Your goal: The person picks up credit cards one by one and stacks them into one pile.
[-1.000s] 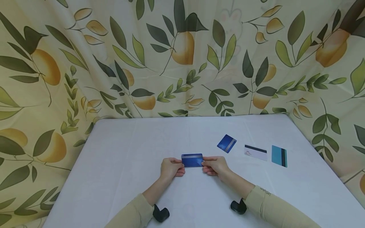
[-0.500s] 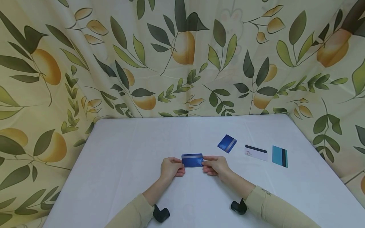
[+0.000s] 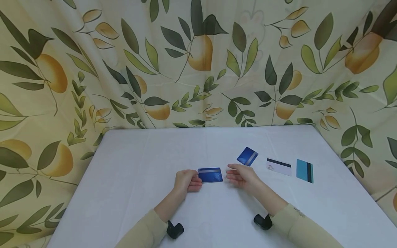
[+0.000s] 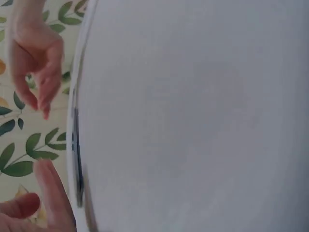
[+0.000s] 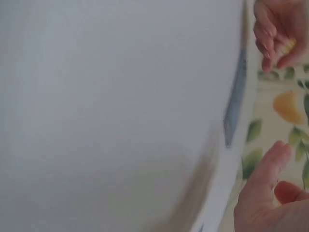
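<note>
The near blue card (image 3: 211,175) lay flat on the bench (image 3: 155,151) between the two hands, its long axis running from left to right, so that each short edge faced one hand. The left hand (image 3: 186,181) was the nearer: seen from the head, its fingers met the card's left edge, though whether they touched it could not be told. The right hand (image 3: 243,175) stood just off the opposite edge, with a strip of bench between, the card lying to the left of its fingers. Both hands had loosely bent fingers with a gap to the thumb, and in the wrist views neither gripped anything. Counted up, there were four cards: two blue, one white, one teal. The far blue card (image 3: 247,156) lay askew beyond the right hand, which overlapped its lower corner in the head view; the white card (image 3: 279,166) came next to the right, long axis nearly sideways, and the teal card (image 3: 305,170) lay furthest right, long axis pointing away from the person. Two sleeves (image 3: 304,227) and one curtain (image 3: 186,86) showed.
</note>
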The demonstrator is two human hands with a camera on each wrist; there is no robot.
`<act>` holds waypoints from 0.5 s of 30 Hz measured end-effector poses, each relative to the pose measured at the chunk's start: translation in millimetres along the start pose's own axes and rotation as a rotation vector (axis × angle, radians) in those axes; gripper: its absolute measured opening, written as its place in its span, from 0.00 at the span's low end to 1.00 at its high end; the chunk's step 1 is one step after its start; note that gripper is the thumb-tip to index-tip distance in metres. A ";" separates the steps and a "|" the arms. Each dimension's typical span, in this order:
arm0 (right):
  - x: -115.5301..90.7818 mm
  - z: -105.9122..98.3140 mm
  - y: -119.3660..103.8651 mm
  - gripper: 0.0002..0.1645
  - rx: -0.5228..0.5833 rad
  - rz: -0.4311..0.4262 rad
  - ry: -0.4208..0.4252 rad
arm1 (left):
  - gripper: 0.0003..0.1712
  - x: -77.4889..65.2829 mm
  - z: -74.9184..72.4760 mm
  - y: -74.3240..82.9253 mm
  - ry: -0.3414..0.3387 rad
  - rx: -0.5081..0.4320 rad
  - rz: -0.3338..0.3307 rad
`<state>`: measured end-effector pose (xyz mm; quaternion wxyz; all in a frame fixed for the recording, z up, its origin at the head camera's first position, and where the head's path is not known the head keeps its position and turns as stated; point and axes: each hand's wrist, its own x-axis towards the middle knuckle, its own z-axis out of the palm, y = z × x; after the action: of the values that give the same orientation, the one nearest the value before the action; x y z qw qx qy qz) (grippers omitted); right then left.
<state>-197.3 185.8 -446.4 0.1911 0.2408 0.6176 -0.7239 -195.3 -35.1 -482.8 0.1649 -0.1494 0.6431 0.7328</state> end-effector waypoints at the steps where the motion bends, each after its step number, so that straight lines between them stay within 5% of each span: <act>1: -1.7 -4.6 -3.8 0.27 0.028 0.002 -0.028 | 0.16 0.2 1.6 3.5 -0.016 -0.011 -0.011; 7: -8.3 -34.8 -16.1 0.30 0.172 0.030 -0.195 | 0.18 7.3 17.6 25.7 -0.096 -0.006 -0.066; 13: -12.5 -59.5 -19.9 0.11 0.317 0.028 -0.225 | 0.17 22.7 39.3 39.4 -0.135 0.003 -0.077; 15: -13.0 -65.3 -20.6 0.12 0.339 0.024 -0.223 | 0.16 26.5 46.9 42.3 -0.145 0.000 -0.071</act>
<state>-191.2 253.3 -430.2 0.2240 0.1952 0.4589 -0.8373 -237.8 7.7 -450.4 0.2371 -0.1186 0.6237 0.7353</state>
